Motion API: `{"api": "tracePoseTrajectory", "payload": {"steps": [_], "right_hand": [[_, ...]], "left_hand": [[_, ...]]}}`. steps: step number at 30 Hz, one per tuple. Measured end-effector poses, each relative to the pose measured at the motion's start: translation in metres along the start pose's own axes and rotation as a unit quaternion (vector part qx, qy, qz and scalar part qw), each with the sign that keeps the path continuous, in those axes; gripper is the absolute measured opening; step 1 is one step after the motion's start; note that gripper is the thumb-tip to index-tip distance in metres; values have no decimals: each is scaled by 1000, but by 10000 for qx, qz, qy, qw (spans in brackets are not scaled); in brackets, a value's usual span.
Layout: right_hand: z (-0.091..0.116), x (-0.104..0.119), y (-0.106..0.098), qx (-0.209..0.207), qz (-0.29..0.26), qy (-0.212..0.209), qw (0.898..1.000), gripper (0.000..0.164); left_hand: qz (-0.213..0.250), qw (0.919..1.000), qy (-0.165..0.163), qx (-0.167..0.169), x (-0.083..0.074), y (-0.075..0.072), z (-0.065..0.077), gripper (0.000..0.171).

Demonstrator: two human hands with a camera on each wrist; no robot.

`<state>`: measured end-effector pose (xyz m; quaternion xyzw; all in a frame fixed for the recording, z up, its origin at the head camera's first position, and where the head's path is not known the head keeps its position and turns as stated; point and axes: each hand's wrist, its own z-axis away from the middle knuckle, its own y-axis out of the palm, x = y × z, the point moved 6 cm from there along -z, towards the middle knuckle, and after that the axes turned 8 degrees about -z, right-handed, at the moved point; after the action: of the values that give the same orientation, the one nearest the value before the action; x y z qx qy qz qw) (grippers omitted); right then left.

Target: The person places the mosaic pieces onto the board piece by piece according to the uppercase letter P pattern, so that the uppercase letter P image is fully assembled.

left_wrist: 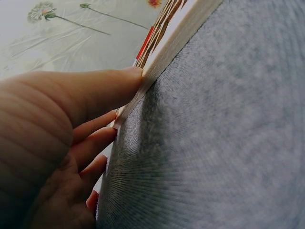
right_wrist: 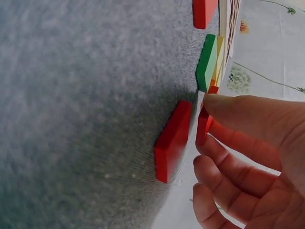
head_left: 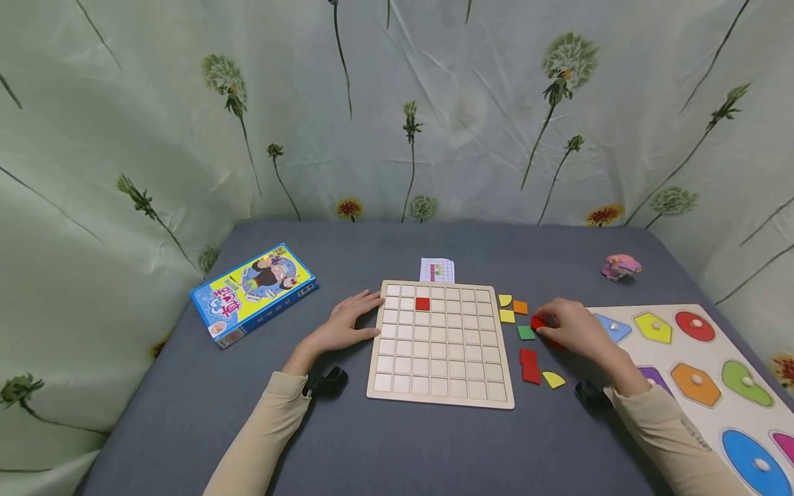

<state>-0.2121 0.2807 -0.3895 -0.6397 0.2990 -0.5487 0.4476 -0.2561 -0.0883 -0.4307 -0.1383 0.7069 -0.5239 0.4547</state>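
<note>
A wooden grid board [head_left: 440,401] lies flat in the middle of the table, with one red square tile [head_left: 422,304] in an upper cell. My left hand [head_left: 344,324] rests at the board's left edge; in the left wrist view its thumb [left_wrist: 107,88] and fingertips touch the side. To the right of the board, my right hand [head_left: 577,337] pinches a red tile [right_wrist: 204,125] between thumb and fingers. Another red tile [right_wrist: 174,140] lies on the cloth just under that hand. A green tile [head_left: 526,333] is close by, left of the fingertips.
Around the board's right side lie yellow tiles [head_left: 507,316], an orange tile [head_left: 520,307], red tiles [head_left: 530,372] and a yellow quarter-round [head_left: 553,379]. A pattern card [head_left: 438,271] is behind the board. A blue-yellow box [head_left: 254,293] stands left, a peg puzzle [head_left: 676,350] and pink toy [head_left: 620,266] right.
</note>
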Motion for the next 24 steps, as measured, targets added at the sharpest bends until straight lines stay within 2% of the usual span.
{"api": "tracePoseTrajectory", "payload": {"steps": [5, 10, 16, 24], "right_hand": [[0, 1, 8, -79, -3, -44, 10000, 21], [3, 4, 7, -222, 27, -31, 9997, 23], [6, 9, 10, -201, -54, -48, 9998, 24], [-4, 15, 6, -458, 43, -213, 9987, 24]], "left_hand": [[-26, 10000, -29, -33, 1, 3, 5, 62], [-11, 10000, -24, -72, 0, 5, 4, 61], [68, 10000, 0, -42, -2, 8, 11, 62], [104, 9999, -92, -84, 0, 4, 5, 62]]}}
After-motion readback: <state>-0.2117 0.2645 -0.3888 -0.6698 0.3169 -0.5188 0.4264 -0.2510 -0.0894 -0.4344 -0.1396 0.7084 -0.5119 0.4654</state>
